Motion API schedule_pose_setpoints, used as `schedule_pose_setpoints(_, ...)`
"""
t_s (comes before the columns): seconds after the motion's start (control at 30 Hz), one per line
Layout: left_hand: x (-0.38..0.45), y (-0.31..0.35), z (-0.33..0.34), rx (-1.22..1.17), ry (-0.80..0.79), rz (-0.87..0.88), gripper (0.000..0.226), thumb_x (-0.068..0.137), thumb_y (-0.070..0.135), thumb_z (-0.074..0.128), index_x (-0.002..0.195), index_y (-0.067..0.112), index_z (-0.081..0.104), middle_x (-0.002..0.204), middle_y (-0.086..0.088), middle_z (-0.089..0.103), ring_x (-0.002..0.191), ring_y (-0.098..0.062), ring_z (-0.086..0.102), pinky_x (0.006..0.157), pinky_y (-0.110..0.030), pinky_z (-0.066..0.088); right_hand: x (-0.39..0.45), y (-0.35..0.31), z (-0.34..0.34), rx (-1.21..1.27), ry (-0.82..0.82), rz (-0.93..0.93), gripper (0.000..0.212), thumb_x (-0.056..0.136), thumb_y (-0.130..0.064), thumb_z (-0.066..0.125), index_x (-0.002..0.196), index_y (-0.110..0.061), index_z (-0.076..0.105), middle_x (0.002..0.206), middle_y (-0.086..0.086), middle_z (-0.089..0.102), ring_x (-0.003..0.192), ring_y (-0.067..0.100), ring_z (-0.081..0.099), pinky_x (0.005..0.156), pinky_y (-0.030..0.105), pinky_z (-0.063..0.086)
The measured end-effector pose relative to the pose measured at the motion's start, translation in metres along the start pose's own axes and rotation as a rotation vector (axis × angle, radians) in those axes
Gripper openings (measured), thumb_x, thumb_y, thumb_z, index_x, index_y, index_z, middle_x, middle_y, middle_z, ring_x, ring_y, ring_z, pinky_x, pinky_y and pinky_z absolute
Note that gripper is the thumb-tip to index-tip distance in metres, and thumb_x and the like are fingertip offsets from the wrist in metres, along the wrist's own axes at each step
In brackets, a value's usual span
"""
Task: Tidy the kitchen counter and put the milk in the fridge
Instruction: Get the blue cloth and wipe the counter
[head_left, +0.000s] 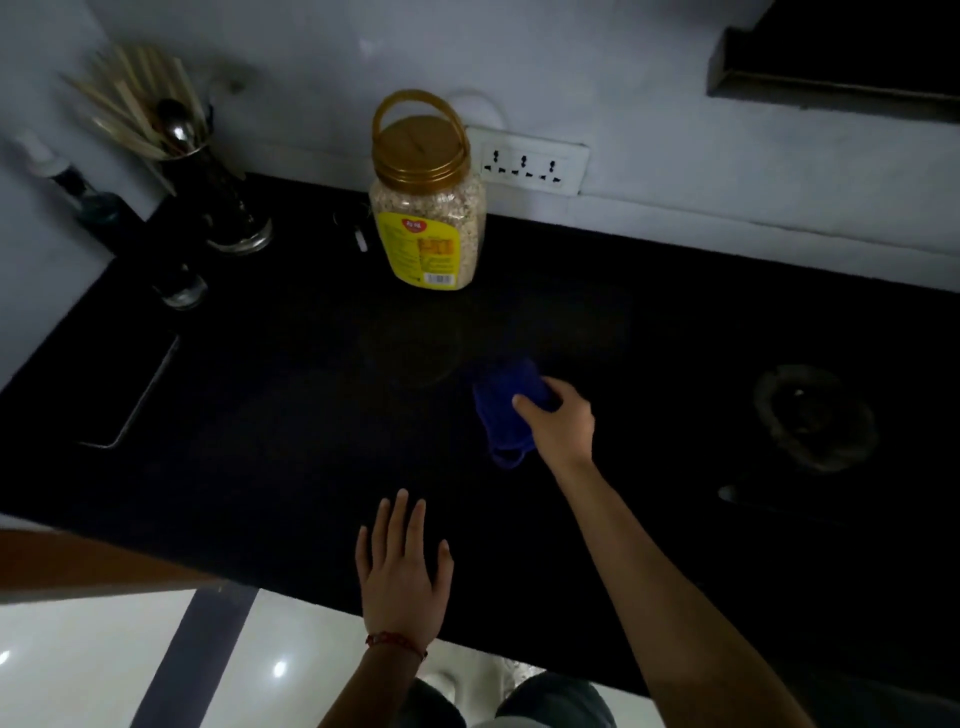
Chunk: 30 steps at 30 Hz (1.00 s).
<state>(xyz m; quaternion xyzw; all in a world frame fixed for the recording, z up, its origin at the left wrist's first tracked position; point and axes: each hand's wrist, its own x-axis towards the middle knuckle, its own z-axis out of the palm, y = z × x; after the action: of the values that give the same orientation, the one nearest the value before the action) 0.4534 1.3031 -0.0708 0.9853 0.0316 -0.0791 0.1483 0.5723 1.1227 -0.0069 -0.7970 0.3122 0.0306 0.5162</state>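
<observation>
On the black counter (291, 426) lies a dark blue cloth (506, 402), bunched up near the middle. My right hand (558, 421) grips the cloth from the right, fingers curled over its top edge. Flat on the counter near the front edge rests my left hand (402, 566), fingers straight and spread, holding nothing. A clear oats jar (428, 208) with a gold lid and yellow label stands upright at the back. No milk is in view.
A utensil holder (208, 176) with wooden sticks and spoons stands at the back left, beside a bottle (78, 187) and a small glass (179, 286). A wall socket strip (530, 163) is behind the jar. A dark round object (810, 415) sits at right.
</observation>
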Motion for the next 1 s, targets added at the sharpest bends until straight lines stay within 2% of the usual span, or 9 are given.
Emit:
schedule_pose_setpoints(0.07,0.000,0.000,-0.001,-0.016,-0.007,0.018,0.055,0.084,0.047,0.028,0.126,0.017,0.048,0.138,-0.009,0.049,0.132,-0.027,0.038,0.110,-0.046,0.025,-0.028,0.019,-0.010,0.010,0.034,0.025,0.048,0.078,-0.026,0.068,0.123,-0.015,0.053,0.116,0.004,0.063,0.093,0.011,0.056,0.079,0.026,0.049)
schedule_pose_setpoints(0.17,-0.002,-0.003,-0.004,-0.028,-0.044,0.074,0.058,0.079,0.047,0.031,0.124,0.015,0.050,0.137,-0.014,0.049,0.130,-0.033,0.042,0.105,-0.055,0.030,-0.073,0.045,-0.027,0.018,0.125,0.071,0.048,0.077,-0.026,0.070,0.121,-0.015,0.054,0.110,0.003,0.063,0.094,0.014,0.057,0.085,0.030,0.050)
schedule_pose_setpoints(0.37,-0.010,-0.017,-0.013,-0.162,-0.100,0.195,0.063,0.078,0.046,0.037,0.129,0.010,0.047,0.144,-0.019,0.037,0.138,-0.035,0.026,0.113,-0.053,0.015,-0.167,0.102,-0.056,0.199,0.350,0.150,0.044,0.073,-0.020,0.073,0.115,-0.013,0.059,0.096,0.000,0.062,0.093,0.020,0.060,0.086,0.037,0.052)
schedule_pose_setpoints(0.47,-0.019,-0.021,-0.019,-0.279,-0.144,0.321,0.057,0.081,0.023,0.062,0.132,0.005,0.041,0.144,-0.021,0.036,0.138,-0.036,0.024,0.114,-0.052,0.022,-0.215,0.136,-0.065,0.311,0.465,0.228,0.038,0.073,-0.013,0.072,0.109,-0.012,0.061,0.089,0.004,0.065,0.085,0.023,0.063,0.077,0.037,0.054)
schedule_pose_setpoints(0.53,-0.036,-0.019,-0.022,-0.353,-0.184,0.420,0.056,0.081,0.017,0.063,0.132,0.005,0.042,0.142,-0.021,0.039,0.137,-0.035,0.028,0.112,-0.050,0.028,-0.251,0.162,-0.075,0.370,0.532,0.285,0.031,0.075,-0.009,0.070,0.105,-0.011,0.063,0.082,0.003,0.066,0.077,0.024,0.064,0.067,0.033,0.054)
schedule_pose_setpoints(0.6,-0.057,-0.016,-0.022,-0.409,-0.222,0.513,0.050,0.083,0.027,0.056,0.128,0.005,0.047,0.139,-0.018,0.044,0.134,-0.032,0.032,0.110,-0.048,0.033,-0.282,0.187,-0.084,0.399,0.584,0.352,0.029,0.076,-0.009,0.068,0.105,-0.010,0.063,0.082,0.003,0.067,0.074,0.020,0.064,0.064,0.030,0.053)
schedule_pose_setpoints(0.77,-0.133,0.019,-0.006,-0.349,-0.462,0.841,0.059,0.077,0.044,0.033,0.113,0.007,0.060,0.124,-0.010,0.057,0.119,-0.017,0.046,0.099,-0.025,0.035,-0.383,0.256,-0.110,0.513,0.849,0.521,0.032,0.078,-0.009,0.068,0.109,-0.007,0.061,0.092,0.014,0.066,0.077,0.024,0.062,0.065,0.031,0.050)
schedule_pose_setpoints(0.9,-0.192,0.052,0.020,-0.222,-0.728,0.931,0.030,0.085,0.024,0.052,0.110,0.010,0.061,0.115,-0.007,0.061,0.111,-0.018,0.054,0.093,-0.019,0.036,-0.458,0.317,-0.119,0.600,1.024,0.667,0.035,0.076,-0.010,0.070,0.109,-0.003,0.061,0.092,0.015,0.066,0.083,0.031,0.063,0.076,0.043,0.054)
schedule_pose_setpoints(1.0,-0.241,0.077,0.052,-0.086,-0.868,1.010,0.027,0.085,0.013,0.057,0.111,0.009,0.061,0.116,-0.009,0.061,0.108,-0.020,0.056,0.093,-0.022,0.040,-0.514,0.361,-0.123,0.657,1.134,0.747,0.037,0.075,-0.013,0.071,0.110,-0.005,0.062,0.093,0.016,0.067,0.084,0.032,0.063,0.079,0.045,0.054)
